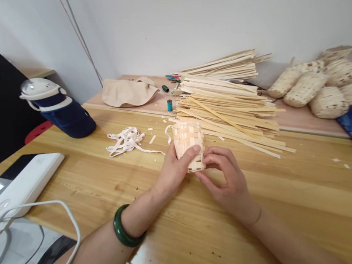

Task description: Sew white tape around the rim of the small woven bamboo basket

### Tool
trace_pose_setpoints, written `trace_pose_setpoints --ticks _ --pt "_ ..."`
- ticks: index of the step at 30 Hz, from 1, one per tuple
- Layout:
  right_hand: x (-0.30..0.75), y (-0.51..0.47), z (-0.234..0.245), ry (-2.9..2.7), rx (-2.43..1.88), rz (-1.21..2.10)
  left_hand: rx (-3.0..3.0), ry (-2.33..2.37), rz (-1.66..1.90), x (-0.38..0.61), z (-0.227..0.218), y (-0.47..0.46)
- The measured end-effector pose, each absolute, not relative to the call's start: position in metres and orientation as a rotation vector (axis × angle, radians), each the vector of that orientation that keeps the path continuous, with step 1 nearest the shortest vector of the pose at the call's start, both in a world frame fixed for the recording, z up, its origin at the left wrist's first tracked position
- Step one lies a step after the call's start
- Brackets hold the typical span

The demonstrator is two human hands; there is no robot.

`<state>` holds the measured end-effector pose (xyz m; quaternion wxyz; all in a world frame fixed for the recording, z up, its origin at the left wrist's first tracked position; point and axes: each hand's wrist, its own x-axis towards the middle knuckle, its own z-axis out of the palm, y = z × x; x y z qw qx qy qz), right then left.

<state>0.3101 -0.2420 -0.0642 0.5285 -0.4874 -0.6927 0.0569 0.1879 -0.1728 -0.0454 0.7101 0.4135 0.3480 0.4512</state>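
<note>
A small woven basket of pale wooden strips lies on its side on the wooden table. My left hand, with a green bangle on the wrist, wraps round the basket from the left, thumb on top. My right hand grips the basket's near end, fingers curled against its rim. Just behind the basket lies a big pile of loose wooden strips.
A tangle of white strip offcuts lies left of the basket. A navy and white bottle and a white device with a cable sit at the left. Finished woven baskets are stacked at the back right, with thread spools and beige cloth behind.
</note>
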Motion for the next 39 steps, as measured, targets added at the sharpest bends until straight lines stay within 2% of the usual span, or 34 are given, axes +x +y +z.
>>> trace_pose_setpoints --ticks 6,13,39 --pt "0.315 -0.240 -0.067 -1.646 -1.183 0.197 0.871 0.689 0.923 0.186 -0.047 -0.168" --pt "0.313 -0.237 -0.068 -1.372 -1.163 0.320 0.875 0.440 0.792 0.178 -0.041 -0.161" --pt "0.309 -0.242 -0.056 -1.469 -1.231 0.188 0.713 0.383 0.689 0.180 -0.048 -0.165"
